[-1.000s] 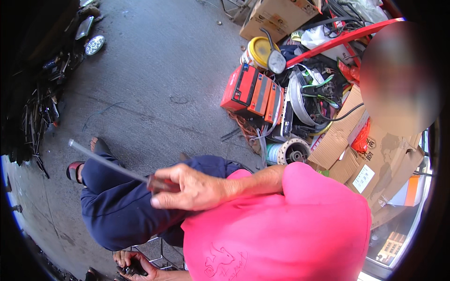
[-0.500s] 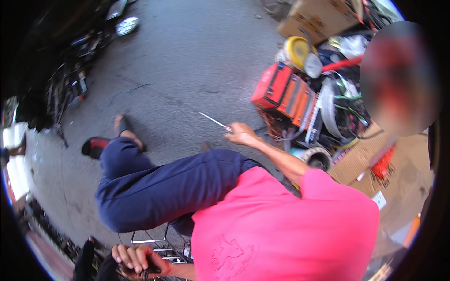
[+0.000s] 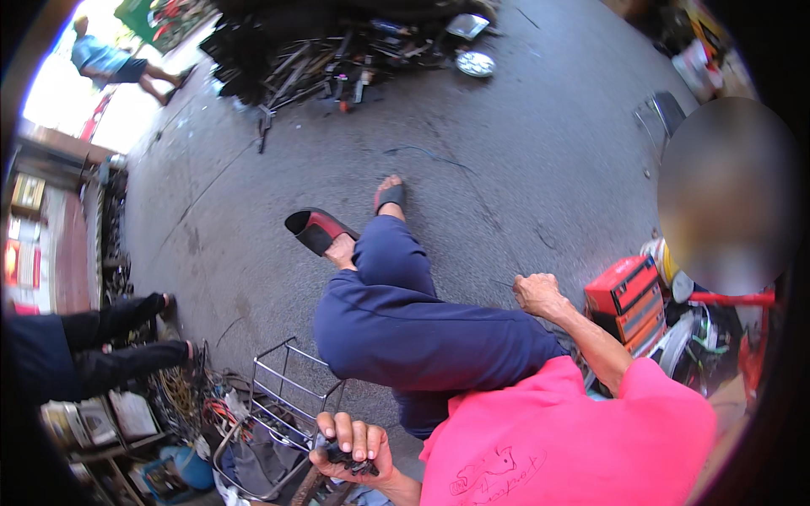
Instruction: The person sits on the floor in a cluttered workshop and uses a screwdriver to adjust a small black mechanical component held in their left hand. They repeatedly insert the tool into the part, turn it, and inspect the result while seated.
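At the lower middle my left hand is closed around a small black part with an uneven edge; my fingers hide much of it, so its kind is unclear. Beside it stands a wire basket. My right hand is out past my knee, above the ground, closed on a screwdriver. Only its thin shaft shows faintly, pointing left; the handle is covered by my fingers. My legs in navy trousers stretch between the two hands.
A red and orange toolbox stands right of my right hand, by a red bar and clutter. Metal scrap lies at the far side. A person in dark trousers is at left; another in a blue top is farther off.
My view has swung left, bringing in the people and more of the left side. The black part in my left hand shows more plainly; the screwdriver in my right hand shows less.
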{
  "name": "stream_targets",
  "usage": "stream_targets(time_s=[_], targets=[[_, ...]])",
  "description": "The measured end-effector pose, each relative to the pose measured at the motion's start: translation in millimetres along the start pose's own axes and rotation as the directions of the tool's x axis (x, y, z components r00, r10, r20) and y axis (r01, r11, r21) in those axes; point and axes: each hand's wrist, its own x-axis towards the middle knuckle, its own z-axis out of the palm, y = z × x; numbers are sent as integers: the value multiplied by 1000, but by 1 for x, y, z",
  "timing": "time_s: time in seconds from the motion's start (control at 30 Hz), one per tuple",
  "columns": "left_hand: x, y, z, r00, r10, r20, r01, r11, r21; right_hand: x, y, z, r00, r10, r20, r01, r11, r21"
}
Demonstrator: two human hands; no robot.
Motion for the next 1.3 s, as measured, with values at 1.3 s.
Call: stream_targets(time_s=[1.3], targets=[[250, -45, 51, 833, -363, -418, 387, 922, -29, 24, -30, -134, 818, 351, -457, 92, 704, 704]])
